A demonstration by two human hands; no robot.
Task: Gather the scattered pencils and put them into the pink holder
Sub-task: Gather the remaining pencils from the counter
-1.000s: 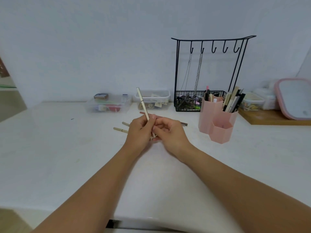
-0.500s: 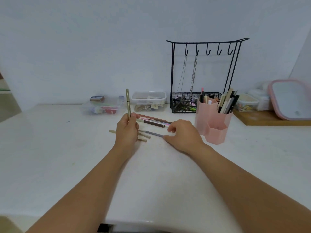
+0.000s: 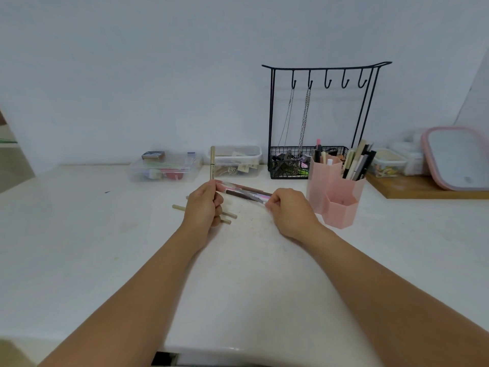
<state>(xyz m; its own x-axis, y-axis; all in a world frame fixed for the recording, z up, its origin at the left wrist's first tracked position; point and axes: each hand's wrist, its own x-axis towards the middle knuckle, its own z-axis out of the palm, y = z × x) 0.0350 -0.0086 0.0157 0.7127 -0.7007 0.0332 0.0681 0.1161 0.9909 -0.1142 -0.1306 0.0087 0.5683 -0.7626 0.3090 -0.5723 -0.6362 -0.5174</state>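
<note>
Right hand [image 3: 287, 211] now pinching dark and pink pencils [image 3: 244, 194] off the white counter [image 3: 79, 234], left hand [image 3: 203, 207] gripping an upright beige pencil [image 3: 212, 162], pale wall, pink holder [image 3: 336, 192] of hexagonal cups.

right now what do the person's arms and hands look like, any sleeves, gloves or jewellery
Both arms are bare from the bottom edge of the frame up to the wrists, with no sleeve in view. The left hand and the right hand are bare too: no gloves, and no watch, bracelet or band shows at either wrist. No ring shows on the fingers that can be seen, though several are curled out of sight.
</note>
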